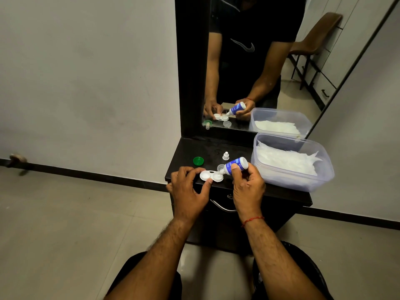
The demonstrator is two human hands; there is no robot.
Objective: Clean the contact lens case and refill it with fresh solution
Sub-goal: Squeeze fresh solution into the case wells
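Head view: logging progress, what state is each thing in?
White plastic lens case: open, pinched by left hand.
Blue-and-white solution bottle: uncapped, tipped nozzle-down at the case, in right hand.
Green round cap: off, lying loose.
Small white bottle cap: off, upright.
Clear plastic tub: lidless.

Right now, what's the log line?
step: refill | left hand: holds lens case | right hand: tips solution bottle, nozzle over one well | green cap: on shelf
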